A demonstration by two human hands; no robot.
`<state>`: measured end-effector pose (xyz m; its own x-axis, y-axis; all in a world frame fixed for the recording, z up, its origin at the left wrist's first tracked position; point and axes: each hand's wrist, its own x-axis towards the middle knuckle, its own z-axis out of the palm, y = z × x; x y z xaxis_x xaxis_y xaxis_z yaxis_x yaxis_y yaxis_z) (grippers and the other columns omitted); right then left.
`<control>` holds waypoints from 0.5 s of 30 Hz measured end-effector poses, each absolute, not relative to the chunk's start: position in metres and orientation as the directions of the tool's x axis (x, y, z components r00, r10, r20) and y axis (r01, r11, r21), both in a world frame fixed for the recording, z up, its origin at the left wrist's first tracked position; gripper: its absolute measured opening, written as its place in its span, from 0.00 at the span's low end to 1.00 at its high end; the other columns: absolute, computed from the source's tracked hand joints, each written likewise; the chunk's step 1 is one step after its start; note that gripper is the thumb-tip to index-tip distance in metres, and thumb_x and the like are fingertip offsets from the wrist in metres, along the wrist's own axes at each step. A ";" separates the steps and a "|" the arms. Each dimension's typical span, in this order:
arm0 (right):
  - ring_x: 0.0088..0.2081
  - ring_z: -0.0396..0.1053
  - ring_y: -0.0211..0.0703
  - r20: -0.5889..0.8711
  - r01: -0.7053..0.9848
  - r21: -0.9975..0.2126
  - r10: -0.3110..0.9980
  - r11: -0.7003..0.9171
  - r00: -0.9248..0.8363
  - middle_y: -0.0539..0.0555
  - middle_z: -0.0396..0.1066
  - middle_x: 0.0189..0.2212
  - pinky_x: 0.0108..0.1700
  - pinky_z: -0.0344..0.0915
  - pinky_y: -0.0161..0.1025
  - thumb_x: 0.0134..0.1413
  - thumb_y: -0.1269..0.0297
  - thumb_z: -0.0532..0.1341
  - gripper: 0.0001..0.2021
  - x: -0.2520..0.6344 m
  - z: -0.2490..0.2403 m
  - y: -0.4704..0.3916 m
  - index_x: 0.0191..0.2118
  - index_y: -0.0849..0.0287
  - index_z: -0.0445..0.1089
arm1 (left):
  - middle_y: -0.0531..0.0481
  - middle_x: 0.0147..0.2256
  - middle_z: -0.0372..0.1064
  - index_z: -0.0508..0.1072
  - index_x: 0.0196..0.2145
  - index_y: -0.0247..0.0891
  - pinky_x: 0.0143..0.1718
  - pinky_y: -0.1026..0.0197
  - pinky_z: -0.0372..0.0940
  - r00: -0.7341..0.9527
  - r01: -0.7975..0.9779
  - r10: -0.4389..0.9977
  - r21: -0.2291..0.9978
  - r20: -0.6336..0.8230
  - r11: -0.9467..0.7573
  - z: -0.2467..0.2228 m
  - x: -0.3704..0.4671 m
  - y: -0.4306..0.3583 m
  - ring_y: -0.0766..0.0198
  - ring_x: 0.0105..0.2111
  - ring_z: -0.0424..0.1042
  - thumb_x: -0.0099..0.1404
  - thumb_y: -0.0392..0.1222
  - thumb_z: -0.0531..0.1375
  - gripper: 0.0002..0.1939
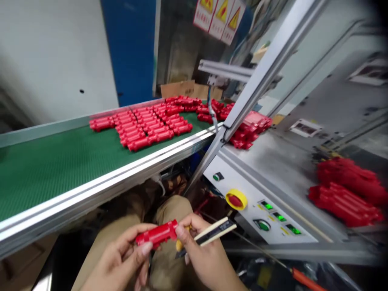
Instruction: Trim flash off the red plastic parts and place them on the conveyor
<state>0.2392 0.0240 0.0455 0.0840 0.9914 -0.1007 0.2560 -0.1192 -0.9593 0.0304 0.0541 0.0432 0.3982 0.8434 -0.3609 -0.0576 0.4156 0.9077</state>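
Observation:
My left hand (124, 256) is closed around one end of a red plastic part (158, 234), a ribbed tube-like piece held above my lap. A utility knife (214, 232) with a cream and black handle lies across my right hand (203, 252), which grips it with its dark tip pointing down toward the left. My right thumb is at the near end of the red part and seems to touch it. Something yellow (179, 244) shows at my right fingertips; what it is I cannot make out.
Rows of similar red parts (148, 125) lie on a green conveyor belt (66, 157) with a metal edge. More red parts (348, 194) are piled on the machine table at right. A control panel with a red emergency button (235, 199) and a slanted metal post (260, 72) stand close by.

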 end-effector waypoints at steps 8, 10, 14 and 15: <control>0.18 0.59 0.31 -0.198 0.123 -0.965 0.950 -0.232 0.240 0.44 0.65 0.22 0.19 0.55 0.28 0.67 0.43 0.61 0.20 0.205 0.004 0.001 0.35 0.56 0.67 | 0.56 0.20 0.71 0.75 0.33 0.39 0.17 0.73 0.54 0.115 -0.131 0.922 0.914 -0.370 0.383 0.006 0.027 0.031 0.73 0.16 0.61 0.58 0.58 0.73 0.21; 0.18 0.60 0.32 -0.177 0.182 -0.956 0.947 -0.230 0.267 0.45 0.66 0.23 0.19 0.55 0.29 0.68 0.44 0.60 0.19 0.203 -0.001 -0.005 0.36 0.56 0.68 | 0.59 0.18 0.65 0.73 0.30 0.38 0.16 0.75 0.46 0.101 -0.137 0.906 0.897 -0.410 0.421 0.000 0.025 0.034 0.76 0.15 0.54 0.59 0.61 0.71 0.23; 0.22 0.66 0.35 -0.046 0.406 -0.900 0.961 -0.158 0.273 0.46 0.68 0.22 0.25 0.59 0.31 0.71 0.48 0.58 0.18 0.203 -0.003 -0.010 0.34 0.56 0.70 | 0.58 0.20 0.64 0.73 0.29 0.39 0.20 0.74 0.54 0.064 -0.141 0.931 0.920 -0.360 0.366 -0.003 0.022 0.035 0.73 0.19 0.57 0.63 0.59 0.68 0.20; 0.23 0.66 0.36 -0.002 0.461 -0.878 0.964 -0.130 0.267 0.46 0.67 0.22 0.27 0.59 0.32 0.71 0.50 0.58 0.18 0.203 -0.002 -0.010 0.33 0.56 0.70 | 0.56 0.23 0.67 0.75 0.31 0.40 0.22 0.73 0.59 0.037 -0.126 0.951 0.942 -0.308 0.310 -0.002 0.022 0.034 0.71 0.21 0.61 0.63 0.57 0.69 0.17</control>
<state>0.2033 -0.0101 -0.0019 0.2674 0.9636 -0.0019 0.4613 -0.1297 -0.8777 0.0222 0.0337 -0.0025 0.0369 0.9507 -0.3078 -0.1263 0.3100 0.9423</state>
